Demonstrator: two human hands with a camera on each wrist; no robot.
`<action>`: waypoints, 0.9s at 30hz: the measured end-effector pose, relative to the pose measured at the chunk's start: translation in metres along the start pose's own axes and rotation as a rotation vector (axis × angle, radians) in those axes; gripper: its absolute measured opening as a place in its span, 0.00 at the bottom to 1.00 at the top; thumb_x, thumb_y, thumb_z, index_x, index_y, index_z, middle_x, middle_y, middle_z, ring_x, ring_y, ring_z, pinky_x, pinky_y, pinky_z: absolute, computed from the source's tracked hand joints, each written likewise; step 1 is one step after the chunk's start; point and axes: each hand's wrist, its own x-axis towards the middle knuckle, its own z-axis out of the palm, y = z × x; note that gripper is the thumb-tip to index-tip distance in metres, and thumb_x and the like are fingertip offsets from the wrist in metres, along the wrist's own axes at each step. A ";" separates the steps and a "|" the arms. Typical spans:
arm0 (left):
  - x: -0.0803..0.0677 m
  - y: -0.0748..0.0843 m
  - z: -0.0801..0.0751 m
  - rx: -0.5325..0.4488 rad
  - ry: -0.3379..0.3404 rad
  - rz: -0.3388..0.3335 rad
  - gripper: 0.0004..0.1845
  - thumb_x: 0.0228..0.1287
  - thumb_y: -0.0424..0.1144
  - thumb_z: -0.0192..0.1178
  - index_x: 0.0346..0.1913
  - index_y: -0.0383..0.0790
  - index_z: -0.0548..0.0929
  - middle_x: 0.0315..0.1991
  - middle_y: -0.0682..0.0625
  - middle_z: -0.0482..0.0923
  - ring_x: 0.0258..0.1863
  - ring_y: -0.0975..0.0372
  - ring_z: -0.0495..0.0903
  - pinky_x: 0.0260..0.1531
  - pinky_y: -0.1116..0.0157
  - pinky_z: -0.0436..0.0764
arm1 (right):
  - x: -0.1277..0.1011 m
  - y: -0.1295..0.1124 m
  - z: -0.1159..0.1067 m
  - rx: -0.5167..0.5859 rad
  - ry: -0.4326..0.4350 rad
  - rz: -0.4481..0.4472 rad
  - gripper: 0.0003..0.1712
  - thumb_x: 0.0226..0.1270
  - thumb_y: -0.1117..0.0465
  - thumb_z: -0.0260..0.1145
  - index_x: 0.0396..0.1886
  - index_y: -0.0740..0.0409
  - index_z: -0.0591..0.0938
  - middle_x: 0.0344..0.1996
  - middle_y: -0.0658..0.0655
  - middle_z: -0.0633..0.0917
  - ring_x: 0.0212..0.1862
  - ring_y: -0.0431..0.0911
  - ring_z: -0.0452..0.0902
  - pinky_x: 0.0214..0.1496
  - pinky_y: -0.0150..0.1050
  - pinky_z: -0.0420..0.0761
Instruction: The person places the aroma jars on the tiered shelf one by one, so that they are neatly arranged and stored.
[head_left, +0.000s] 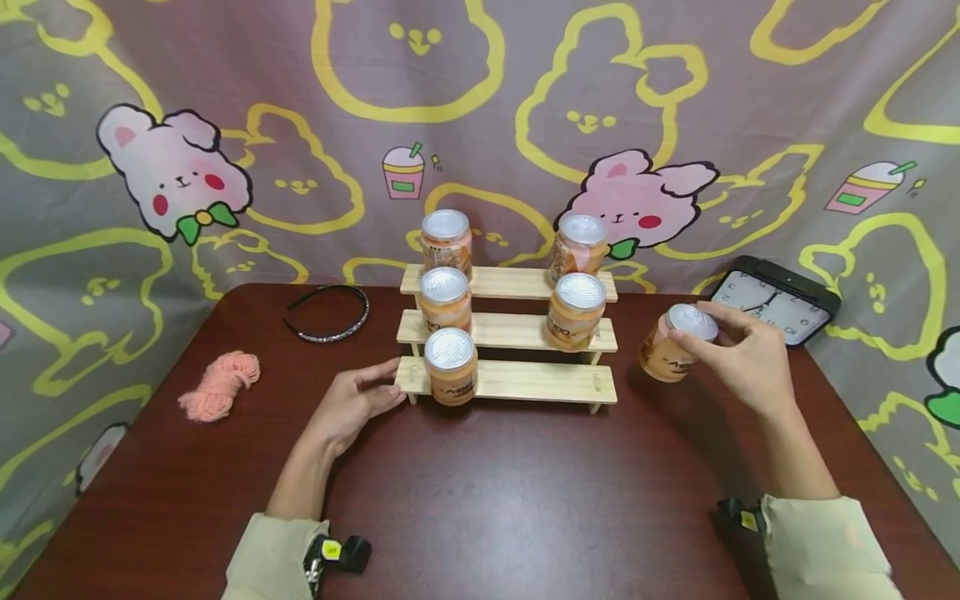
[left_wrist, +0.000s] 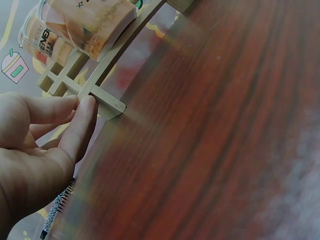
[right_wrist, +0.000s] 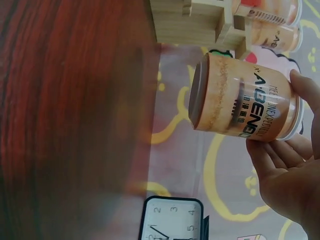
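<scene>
A three-step wooden display rack (head_left: 536,381) stands on the table. At its left end, my left hand (head_left: 352,404) pinches the edge of the lowest step between thumb and finger; the left wrist view shows the fingertips on the wood. My right hand (head_left: 750,358) grips an orange-labelled jar (right_wrist: 245,100) near its silver lid, to the right of the rack. This jar is off the table and slightly tilted. Matching jars sit on the rack: one on the lowest step's left (head_left: 452,371), two on the middle step, two on the top.
A black-framed clock (head_left: 776,296) leans at the back right, just behind my right hand. On the left lie a sparkly black headband (head_left: 337,333) and a coral yarn skein (head_left: 221,385). A bunny-print curtain (head_left: 480,100) hangs behind the dark wooden table (head_left: 510,500).
</scene>
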 end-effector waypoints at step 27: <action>0.000 -0.001 -0.002 0.006 0.004 -0.010 0.28 0.71 0.18 0.48 0.73 0.21 0.63 0.66 0.28 0.63 0.46 0.65 0.82 0.55 0.67 0.82 | -0.021 -0.032 0.019 0.050 -0.036 -0.200 0.30 0.50 0.63 0.84 0.56 0.58 0.87 0.43 0.50 0.87 0.37 0.34 0.79 0.35 0.19 0.79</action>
